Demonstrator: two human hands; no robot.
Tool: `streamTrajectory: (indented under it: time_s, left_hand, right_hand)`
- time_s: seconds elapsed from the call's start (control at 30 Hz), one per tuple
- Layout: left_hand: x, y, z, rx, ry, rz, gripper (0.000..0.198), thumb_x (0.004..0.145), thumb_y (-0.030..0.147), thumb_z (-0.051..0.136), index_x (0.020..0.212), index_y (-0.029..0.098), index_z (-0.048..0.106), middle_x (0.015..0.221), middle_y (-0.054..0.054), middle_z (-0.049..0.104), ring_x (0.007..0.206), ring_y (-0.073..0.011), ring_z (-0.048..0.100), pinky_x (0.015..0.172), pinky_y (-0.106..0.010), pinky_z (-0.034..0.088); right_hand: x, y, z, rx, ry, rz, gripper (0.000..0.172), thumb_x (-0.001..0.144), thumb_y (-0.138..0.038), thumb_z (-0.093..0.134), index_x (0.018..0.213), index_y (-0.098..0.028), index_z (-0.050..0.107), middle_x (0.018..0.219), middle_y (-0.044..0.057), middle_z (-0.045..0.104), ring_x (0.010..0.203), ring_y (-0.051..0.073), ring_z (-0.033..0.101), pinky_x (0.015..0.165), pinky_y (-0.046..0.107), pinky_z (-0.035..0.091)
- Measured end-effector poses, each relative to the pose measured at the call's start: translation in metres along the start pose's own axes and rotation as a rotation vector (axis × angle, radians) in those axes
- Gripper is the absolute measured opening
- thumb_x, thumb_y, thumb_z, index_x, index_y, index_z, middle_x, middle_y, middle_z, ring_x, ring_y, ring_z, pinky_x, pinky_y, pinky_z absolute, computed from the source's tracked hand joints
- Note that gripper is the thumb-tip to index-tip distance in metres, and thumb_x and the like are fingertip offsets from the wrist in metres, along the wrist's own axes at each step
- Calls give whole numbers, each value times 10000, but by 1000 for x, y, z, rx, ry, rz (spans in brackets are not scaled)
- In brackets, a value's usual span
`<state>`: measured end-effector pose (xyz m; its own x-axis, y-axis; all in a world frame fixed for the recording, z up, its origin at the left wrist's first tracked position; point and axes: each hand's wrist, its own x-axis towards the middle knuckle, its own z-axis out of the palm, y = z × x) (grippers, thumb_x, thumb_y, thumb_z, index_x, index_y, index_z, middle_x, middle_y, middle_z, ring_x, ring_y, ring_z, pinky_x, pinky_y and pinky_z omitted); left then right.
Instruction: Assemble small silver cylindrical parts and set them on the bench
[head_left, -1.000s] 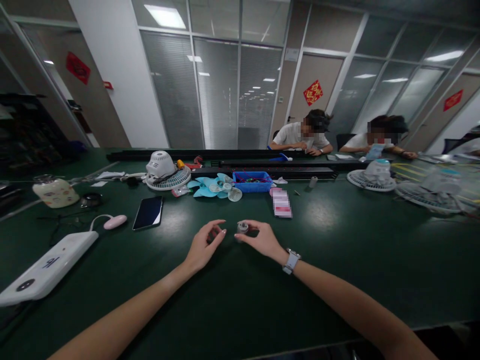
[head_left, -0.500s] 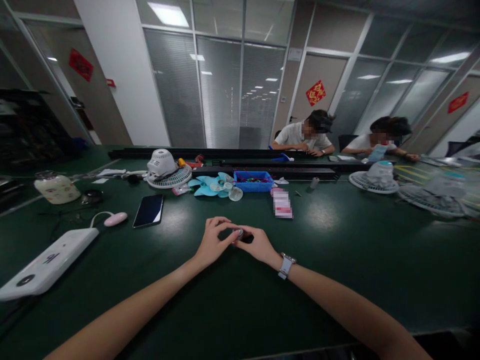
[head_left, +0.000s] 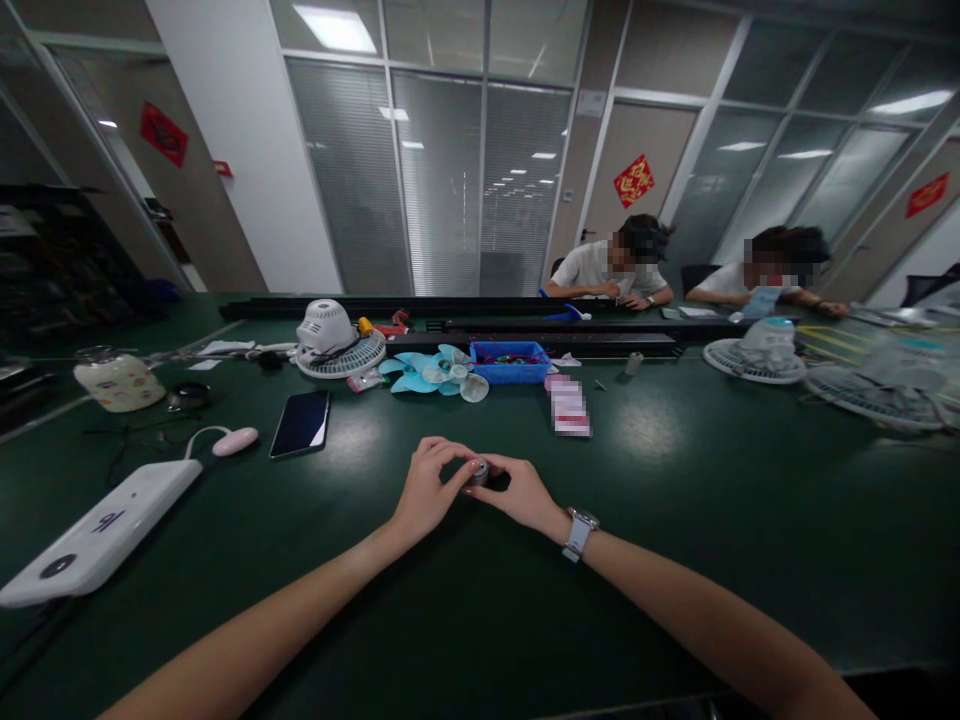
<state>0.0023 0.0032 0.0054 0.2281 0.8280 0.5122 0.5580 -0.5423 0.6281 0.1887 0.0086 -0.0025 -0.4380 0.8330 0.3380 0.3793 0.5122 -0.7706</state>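
Between the fingertips of both hands is a small grey metal cylinder [head_left: 481, 476] that looks like a small motor, held low over the green table [head_left: 480, 610]. My left hand [head_left: 427, 490] pinches it from the left, its thumb on the top. From the other side, the thumb and forefinger of my right hand [head_left: 527, 492] close around it; a watch [head_left: 578, 534] is on that wrist. The fingers cover part of the motor. Farther away lie a pink-and-white packet [head_left: 570, 408], a blue bin [head_left: 510, 364] with small wired parts, and light-blue fan blades [head_left: 420, 372].
A phone [head_left: 300, 424], a white power bank-like device [head_left: 105, 530] and a jar [head_left: 118, 382] are on the left. White fan housings [head_left: 328, 328] stand at the back left and right. Another small cylinder [head_left: 634, 364] stands right of the packet. Two people [head_left: 600, 268] sit across the table.
The hands stay in nearly the same place. More of the motor's top and side shows now between the fingers. The whole view has shifted slightly.
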Motion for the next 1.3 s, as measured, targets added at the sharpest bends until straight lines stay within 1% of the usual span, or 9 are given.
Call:
streamTrajectory:
  time_s: [0.13,0.3,0.57,0.7,0.87,1.0,1.13,1.23,1.3]
  left_hand:
    - [7,3,-2,-12,-8,6,180,905,325,583,1010,257,711,1078,-40,696,1145,-239,528,984,-428,408]
    - [7,-17,-7,-37,70,-103,226,891,382,585,990,238,729,1077,-60,680,1094,-230,571,954,-395,444]
    - [-12,-33,-8,190,-155,-183,201,835,445,634,895,318,778,971,-32,719,1016,-281,548,873,-439,418]
    - [-11,-31,-7,186,-177,-187,265,831,504,618,962,333,772,975,-43,711,985,-283,541,823,-413,428]
    - [-9,-31,-7,76,-48,-257,375,899,490,498,1108,262,711,995,-47,719,952,-254,564,820,-376,439]
    - [-9,-37,-7,12,25,-369,399,937,438,373,1103,235,675,881,-38,704,907,-245,607,775,-353,446]
    - [-10,-44,-6,-15,59,-391,368,920,416,360,965,224,670,828,-23,676,855,-232,628,732,-329,444]
    - [-11,-45,-5,-26,89,-393,339,910,383,351,900,220,648,798,-14,657,815,-220,624,715,-316,438]
    - [-11,-43,-5,-30,99,-396,324,905,368,349,866,219,634,769,-8,638,782,-213,616,698,-309,432]
  right_hand:
    - [0,1,-1,11,-11,18,348,793,-416,708,1074,-214,674,955,13,709,831,168,640,739,295,488]
    - [0,-1,-3,55,-20,27,395,792,-405,712,1144,-234,655,1045,13,706,911,172,646,797,303,496]
    - [-2,-3,-8,81,67,66,368,784,-411,712,1091,-212,672,1022,26,713,906,178,655,802,309,513]
    - [-5,23,-58,-57,325,90,388,798,-456,677,1091,-202,673,1027,45,715,902,191,655,831,332,506]
    - [-16,86,-147,-292,721,331,421,779,-491,648,1056,-175,677,964,82,729,818,214,669,762,337,513]
    - [-30,127,-179,-355,796,500,414,760,-470,647,1013,-144,675,926,114,731,796,235,679,729,351,513]
    - [-33,134,-182,-355,776,536,438,718,-420,690,1032,-115,663,956,147,718,846,259,667,765,379,504]
    - [-28,107,-166,-491,918,473,648,721,-430,694,1264,-112,540,1239,195,604,1117,317,560,925,466,424]
    - [-22,77,-139,-632,973,313,643,781,-441,645,1329,-144,489,1330,179,531,1218,324,468,998,503,343]
